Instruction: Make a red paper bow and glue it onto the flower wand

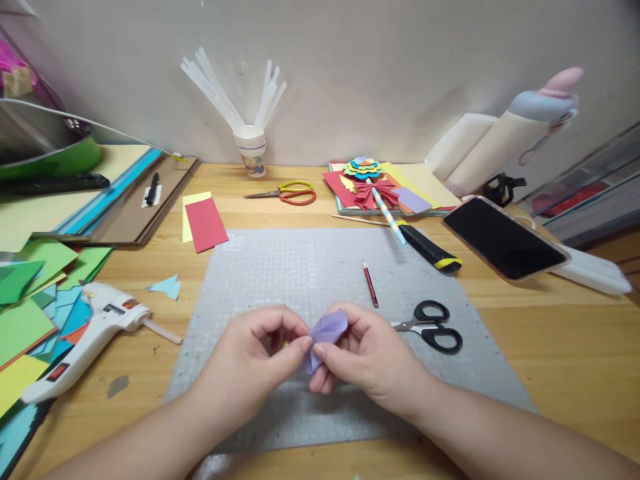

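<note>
Both my hands meet over the grey cutting mat [300, 273], pinching a small folded piece of lilac paper [330, 328]. My left hand [255, 363] grips its left side between thumb and fingers. My right hand [363, 353] holds the right side, fingers curled around the fold. The paper is lifted a little above the mat. Part of it is hidden behind my fingers.
Black scissors [435, 327] and a red pencil [370, 283] lie on the mat to the right. A white glue gun [85, 337] rests at left beside coloured paper sheets [30, 293]. Farther back are a phone [503, 237], a utility knife [430, 250], yellow-handled scissors [290, 193], a paper flower [367, 180] and a cup of glue sticks [253, 157].
</note>
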Motion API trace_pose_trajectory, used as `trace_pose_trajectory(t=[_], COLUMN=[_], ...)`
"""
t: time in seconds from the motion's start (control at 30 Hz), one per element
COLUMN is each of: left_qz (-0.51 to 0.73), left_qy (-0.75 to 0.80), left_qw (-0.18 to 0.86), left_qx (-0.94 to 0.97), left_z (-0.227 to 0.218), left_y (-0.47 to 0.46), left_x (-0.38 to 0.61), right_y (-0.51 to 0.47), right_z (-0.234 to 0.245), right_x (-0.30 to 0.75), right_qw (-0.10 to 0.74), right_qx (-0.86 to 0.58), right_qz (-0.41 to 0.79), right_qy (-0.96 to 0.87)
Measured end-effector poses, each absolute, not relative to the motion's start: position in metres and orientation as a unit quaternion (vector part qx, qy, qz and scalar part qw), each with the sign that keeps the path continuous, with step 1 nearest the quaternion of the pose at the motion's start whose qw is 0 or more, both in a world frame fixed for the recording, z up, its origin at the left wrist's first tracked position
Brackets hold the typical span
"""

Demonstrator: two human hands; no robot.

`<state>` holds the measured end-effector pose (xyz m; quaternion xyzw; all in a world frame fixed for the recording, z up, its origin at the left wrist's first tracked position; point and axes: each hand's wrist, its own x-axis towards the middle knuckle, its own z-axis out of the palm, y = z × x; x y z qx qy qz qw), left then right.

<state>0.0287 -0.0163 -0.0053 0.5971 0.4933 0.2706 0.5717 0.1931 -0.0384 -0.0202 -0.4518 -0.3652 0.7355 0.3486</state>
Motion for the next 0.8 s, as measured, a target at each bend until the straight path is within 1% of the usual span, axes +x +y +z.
trace_pose_trajectory(t=[0.2, 0.33, 0.6, 0.67, 0.8], left_qz=[0.253, 0.240, 0.279, 0.276, 0.278], left_qy=[0.479, 0.479, 0.441, 0.442, 0.480], left_qw=[0.631, 0.643, 0.717, 0.719, 0.678], left_qx=[0.555, 0.548, 0.461, 0.460, 0.482], left_z=[-0.0090, -0.0122, -0.0086, -0.0081, -0.0065], left_y=[-0.0176, -0.0190, -0.0144, -0.0142, -0.0172], left_x=[0.0290, 0.0287, 0.0305, 0.0312, 0.0307], right_y=[-0.0402, -0.0405, -0.0363, -0.0358, -0.0386], right_z=[-0.0202, -0.0194, -0.0224, -0.0229, -0.0197], right_x=[0.1934, 0.1948, 0.1995, 0.1993, 0.2001], right_qw=[0.336, 0.314, 0.299, 0.304, 0.330], right_qx=[-0.449, -0.463, -0.449, -0.448, -0.460], right_qz=[0.739, 0.733, 0.731, 0.730, 0.714], right_qy=[-0.373, -0.387, -0.417, -0.418, -0.412])
